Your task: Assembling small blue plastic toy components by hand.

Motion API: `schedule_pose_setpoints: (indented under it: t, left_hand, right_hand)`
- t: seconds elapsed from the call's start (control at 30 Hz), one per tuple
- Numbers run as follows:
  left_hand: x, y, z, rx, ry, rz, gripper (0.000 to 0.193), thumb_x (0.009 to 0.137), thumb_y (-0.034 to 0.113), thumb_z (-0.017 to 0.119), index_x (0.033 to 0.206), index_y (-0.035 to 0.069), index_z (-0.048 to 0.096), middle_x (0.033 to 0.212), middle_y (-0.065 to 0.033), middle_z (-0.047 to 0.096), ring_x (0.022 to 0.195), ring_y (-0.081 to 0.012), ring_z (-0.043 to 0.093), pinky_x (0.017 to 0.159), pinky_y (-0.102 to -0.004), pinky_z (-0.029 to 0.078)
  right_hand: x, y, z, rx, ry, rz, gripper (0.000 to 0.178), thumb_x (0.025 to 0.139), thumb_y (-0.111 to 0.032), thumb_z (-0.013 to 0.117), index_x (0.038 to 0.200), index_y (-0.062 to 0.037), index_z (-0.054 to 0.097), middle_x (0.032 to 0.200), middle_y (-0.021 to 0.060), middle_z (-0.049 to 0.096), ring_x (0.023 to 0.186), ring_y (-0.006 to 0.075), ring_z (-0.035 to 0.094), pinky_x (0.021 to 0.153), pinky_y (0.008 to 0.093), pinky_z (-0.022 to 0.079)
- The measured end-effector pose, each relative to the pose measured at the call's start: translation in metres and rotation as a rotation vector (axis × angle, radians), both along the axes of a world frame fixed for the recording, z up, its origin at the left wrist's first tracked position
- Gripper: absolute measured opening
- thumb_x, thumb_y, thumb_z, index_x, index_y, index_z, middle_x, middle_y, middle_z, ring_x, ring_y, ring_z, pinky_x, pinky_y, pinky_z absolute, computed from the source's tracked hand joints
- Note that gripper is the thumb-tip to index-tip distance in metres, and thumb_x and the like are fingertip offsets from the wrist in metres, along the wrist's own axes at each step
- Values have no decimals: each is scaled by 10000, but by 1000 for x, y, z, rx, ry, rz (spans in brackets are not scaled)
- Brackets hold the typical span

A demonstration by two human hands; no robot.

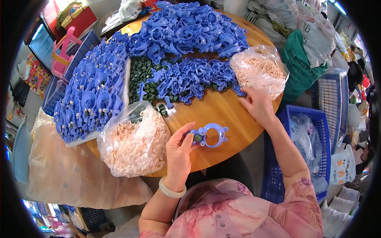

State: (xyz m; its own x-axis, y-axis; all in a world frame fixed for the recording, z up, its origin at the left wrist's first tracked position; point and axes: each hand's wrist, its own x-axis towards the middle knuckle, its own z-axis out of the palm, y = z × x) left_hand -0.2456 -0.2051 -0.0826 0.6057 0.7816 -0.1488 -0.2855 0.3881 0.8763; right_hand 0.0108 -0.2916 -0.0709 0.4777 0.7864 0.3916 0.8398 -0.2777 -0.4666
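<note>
A blue plastic ring-shaped part [214, 135] with small rounded knobs and a dark green piece fitted at its left end is pinched in my left hand [180, 147], above the table's near edge. My right hand [257, 104] reaches to the right end of a heap of small blue plastic pieces [190, 77], its thumb and forefinger apart beside the outermost ones. Close by that hand sits a clear plastic bag of small beige pieces [264, 71]. A second bag of beige pieces [133, 144] stands left of my left hand.
Blue ring-shaped parts [186, 29] are piled at the back of the round wooden table [222, 107]. Dark green pieces [139, 75] lie left of the small blue ones. Rows of blue assemblies [93, 91] fill a board at the left. A blue crate [303, 146] stands at the right.
</note>
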Motion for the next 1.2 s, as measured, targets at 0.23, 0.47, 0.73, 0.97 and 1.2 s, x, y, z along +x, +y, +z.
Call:
schedule_pose_setpoints:
  t: [0.23, 0.47, 0.73, 0.97, 1.2]
  left_hand:
    - [0, 1, -2, 2, -3, 1, 280, 951, 45, 445, 1207, -30, 526, 977, -115, 640, 877, -264, 669, 781, -353, 553]
    - [-3, 4, -3, -21, -27, -1, 283, 951, 54, 449, 1212, -30, 521, 989, -121, 641, 883, -272, 669, 789, -363, 553]
    - [-3, 4, -3, -46, -35, 10, 294, 947, 47, 456, 1225, -33, 508, 987, -126, 646, 881, -272, 670, 788, -358, 555]
    - [-3, 4, -4, -51, -61, -1, 298, 948, 52, 461, 1230, -33, 503, 977, -127, 651, 883, -268, 672, 788, -348, 553]
    - [-3, 3, -3, -50, -65, 2, 298, 948, 59, 467, 1230, -34, 501, 985, -131, 650, 877, -271, 673, 780, -344, 555]
  right_hand:
    - [1, 20, -15, -170, -392, -57, 137, 793, -176, 653, 878, -69, 637, 772, 95, 622, 737, 297, 611, 649, 408, 477]
    - [-2, 17, -15, -38, -241, 16, 85, 800, -138, 646, 862, -85, 621, 886, 81, 566, 816, 297, 593, 684, 383, 483]
    - [-4, 7, -8, -83, -165, 246, 95, 771, -100, 647, 851, -62, 613, 871, 66, 586, 884, 269, 565, 736, 369, 464]
    - [-33, -5, 10, -97, -288, 320, 161, 727, -42, 625, 885, -48, 592, 871, 73, 595, 839, 271, 572, 718, 381, 470]
    - [-38, -8, 1, -48, -64, 373, 164, 759, -48, 606, 922, -38, 594, 898, 111, 599, 838, 302, 569, 736, 390, 469]
